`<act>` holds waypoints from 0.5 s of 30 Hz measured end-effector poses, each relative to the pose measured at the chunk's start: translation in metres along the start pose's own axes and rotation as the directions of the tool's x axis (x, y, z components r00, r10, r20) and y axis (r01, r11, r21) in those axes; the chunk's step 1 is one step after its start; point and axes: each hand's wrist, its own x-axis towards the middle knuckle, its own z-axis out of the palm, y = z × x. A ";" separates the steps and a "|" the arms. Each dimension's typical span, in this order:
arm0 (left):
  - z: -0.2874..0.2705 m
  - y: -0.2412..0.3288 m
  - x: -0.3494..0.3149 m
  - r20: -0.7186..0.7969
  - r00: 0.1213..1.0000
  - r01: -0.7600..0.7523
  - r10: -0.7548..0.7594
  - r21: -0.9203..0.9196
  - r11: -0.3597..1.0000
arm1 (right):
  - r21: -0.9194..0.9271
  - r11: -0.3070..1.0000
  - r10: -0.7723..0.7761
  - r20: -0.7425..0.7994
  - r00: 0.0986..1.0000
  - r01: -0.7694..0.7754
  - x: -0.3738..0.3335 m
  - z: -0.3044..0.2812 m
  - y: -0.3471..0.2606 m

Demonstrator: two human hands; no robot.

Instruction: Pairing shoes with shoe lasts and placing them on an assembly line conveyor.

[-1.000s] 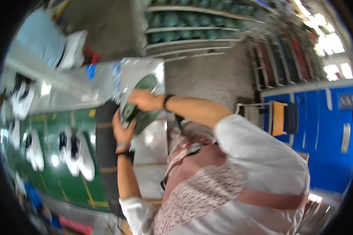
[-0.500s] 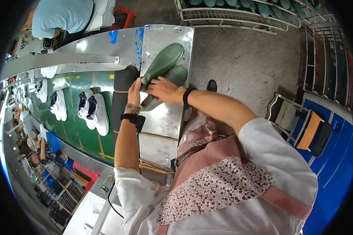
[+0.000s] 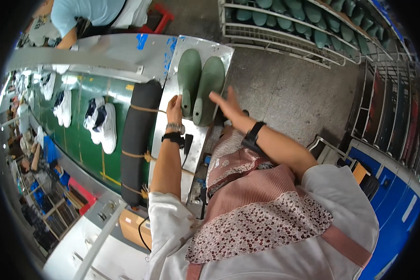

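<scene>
Two green shoe lasts lie side by side on a metal table, toes pointing away from me. The left last (image 3: 189,70) has my left hand (image 3: 174,110) against its heel end, fingers held along its side rather than wrapped round it. To the right of the right last (image 3: 211,77) is my right hand (image 3: 229,106), its fingers spread and its thumb near that last's side. Neither hand grips anything. A watch and a black band circle my left wrist, and another black band is on my right.
A black padded roller (image 3: 142,114) tied with cord runs along the table's left side. Beyond it, white sneakers (image 3: 108,128) ride on a green conveyor belt (image 3: 79,154). A rack of green lasts (image 3: 284,23) stands at the far right. Another person (image 3: 86,11) is at the far left.
The lasts, slanted and overlapping before, are now straight and side by side. My right hand has come off them and moved right with fingers spread. My left hand stays by the left last.
</scene>
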 end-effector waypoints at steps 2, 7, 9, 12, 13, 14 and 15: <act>0.007 -0.002 -0.005 0.223 0.971 -0.066 0.081 -0.074 0.995 | 0.022 0.981 -0.194 0.063 0.979 0.193 -0.005 0.020 0.030; 0.020 -0.014 -0.025 0.256 0.947 0.263 -0.194 -0.269 0.927 | -0.007 0.991 -0.132 0.113 0.985 0.134 0.003 0.002 0.032; 0.051 -0.010 -0.048 0.229 0.970 0.183 -0.080 -0.475 0.861 | 0.099 0.995 -0.005 0.164 0.987 -0.011 -0.008 -0.021 0.007; 0.093 0.067 -0.080 0.300 0.954 0.171 -0.012 -0.509 0.844 | 0.141 0.990 -0.006 0.061 0.998 -0.002 -0.032 -0.064 -0.033; 0.103 0.096 -0.090 0.330 0.943 0.149 0.046 -0.541 0.827 | 0.144 0.989 -0.026 0.052 0.998 0.018 -0.046 -0.076 -0.055; 0.111 0.114 -0.092 0.379 0.918 0.128 0.112 -0.553 0.824 | 0.220 0.970 -0.118 0.038 0.992 0.107 -0.060 -0.090 -0.080; 0.122 0.140 -0.094 0.377 0.918 0.116 0.126 -0.558 0.822 | 0.295 0.936 -0.205 0.022 0.978 0.190 -0.073 -0.108 -0.102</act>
